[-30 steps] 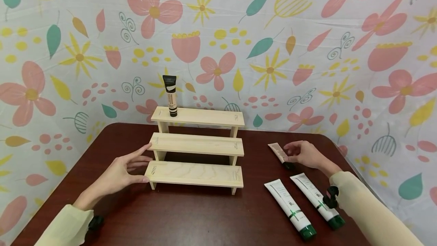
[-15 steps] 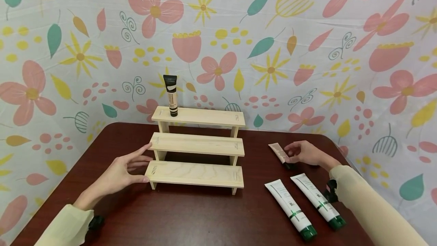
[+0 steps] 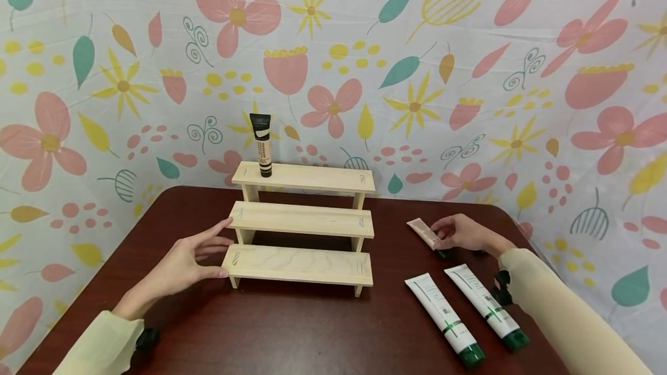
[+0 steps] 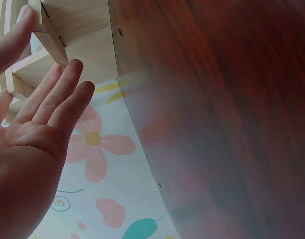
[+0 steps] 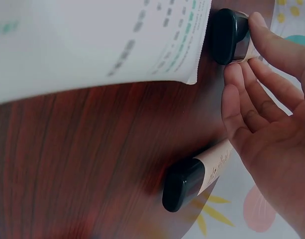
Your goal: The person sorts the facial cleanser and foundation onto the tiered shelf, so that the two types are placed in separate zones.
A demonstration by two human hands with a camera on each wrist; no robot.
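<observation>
Here the spread left hand (image 3: pixel 179 262) touches the rack (image 3: pixel 302 218), the right hand (image 3: pixel 462 233) pinching a tube (image 3: pixel 424 233), print illegible.

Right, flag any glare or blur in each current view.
Head: the wooden rack looks fairly sharp; left wrist: a pale, blurry sheen lies over part of the tabletop; right wrist: the near white tube is out of focus, its print smeared, while the lower black cap looks crisper.

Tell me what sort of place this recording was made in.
Probably a staged tabletop recording spot: a white flower-printed sheet hangs behind a dark reddish-brown wood-grained table, which bears a pale wooden three-tier display stand. The room beyond is out of view.
</observation>
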